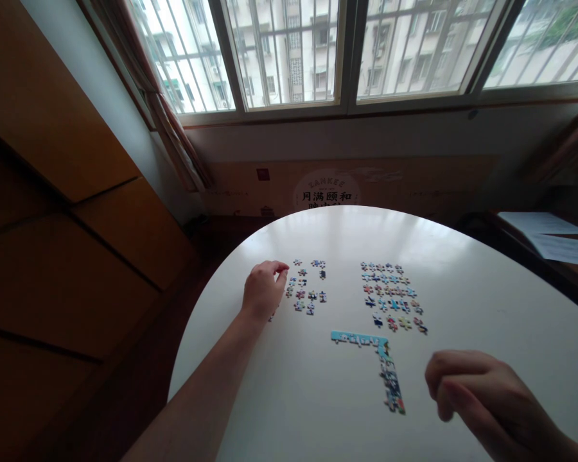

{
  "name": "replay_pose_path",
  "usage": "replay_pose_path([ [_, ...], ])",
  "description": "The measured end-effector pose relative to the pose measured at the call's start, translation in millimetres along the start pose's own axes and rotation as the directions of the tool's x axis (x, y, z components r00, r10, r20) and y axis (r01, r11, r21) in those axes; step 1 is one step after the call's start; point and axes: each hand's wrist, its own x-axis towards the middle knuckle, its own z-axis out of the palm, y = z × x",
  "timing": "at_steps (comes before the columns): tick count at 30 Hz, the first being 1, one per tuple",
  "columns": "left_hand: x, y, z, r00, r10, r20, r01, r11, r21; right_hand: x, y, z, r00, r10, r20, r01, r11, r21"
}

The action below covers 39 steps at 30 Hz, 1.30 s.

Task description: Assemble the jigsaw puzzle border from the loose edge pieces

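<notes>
Puzzle pieces [300,294] lie on our white table [289,398], and we place everything by the joined strip [359,338], which bends at a right angle. Our right hand [467,385] is to the right of the strip, fingers curled inward; we cannot tell whether they clasp anything. Our left hand [264,289] is beyond the strip and to its left, thumb and forefinger tips nearly meeting; we cannot tell whether a piece sits between them. The strip shows a straight outer side and a knobbed inner one, so we would judge fit by the knobs and sockets there, and steady it flat with the right fingertips. Beyond the strip, from its bend rightward, the block [394,290] stands in rows, its pieces set apart; we should leave that order alone. Beyond the strip and leftward, the loose set by our left hand is more scattered, so a high wrist would spare its members a nudge. Smallest, one piece [297,262] lies just past our left fingertips; such a thin thing probably slides on a smooth top, so we would pinch it by opposite edges and lift straight up.
</notes>
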Motion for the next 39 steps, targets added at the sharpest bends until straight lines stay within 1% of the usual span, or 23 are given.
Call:
replay_pose_path([
  [9,0,-2,1.7,0.999,0.031,-0.017,-0.030,0.999,0.030,2,-2,1,1.000,-0.012,-0.019,0.012,1.000,-0.019],
  [14,0,-2,3.6,0.998,0.065,0.027,-0.066,0.997,0.044,-1,0,0,1.000,-0.012,-0.003,0.012,1.000,-0.020],
  [19,2,-4,9.5,0.990,0.130,0.047,-0.133,0.987,0.084,1,0,-2,1.000,-0.011,-0.023,0.011,1.000,-0.005],
  [21,2,-3,12.8,0.985,0.162,0.067,-0.167,0.982,0.086,4,-1,-3,0.999,-0.017,-0.032,0.017,1.000,0.000],
  [24,3,0,17.5,0.971,0.201,0.133,-0.214,0.972,0.093,7,-1,-4,0.999,-0.024,-0.040,0.024,1.000,0.000],
  [27,2,4,20.2,0.960,0.199,0.195,-0.226,0.967,0.122,9,-1,-7,0.998,-0.029,-0.053,0.029,1.000,0.002],
  [29,2,6,21.3,0.956,0.200,0.215,-0.234,0.961,0.147,9,1,-9,0.997,-0.037,-0.069,0.037,0.999,-0.002],
  [30,3,7,21.9,0.945,0.222,0.239,-0.264,0.951,0.162,9,3,-10,0.994,-0.063,-0.087,0.064,0.998,0.001],
  [31,4,7,22.7,0.944,0.231,0.236,-0.275,0.945,0.178,9,4,-10,0.993,-0.069,-0.096,0.069,0.998,0.002],
  [35,6,7,25.7,0.928,0.247,0.279,-0.311,0.926,0.214,8,10,-11,0.993,-0.036,-0.109,0.038,0.999,0.013],
  [39,7,7,26.0,0.923,0.262,0.282,-0.329,0.916,0.228,9,13,-10,0.992,-0.030,-0.121,0.032,0.999,0.011],
])
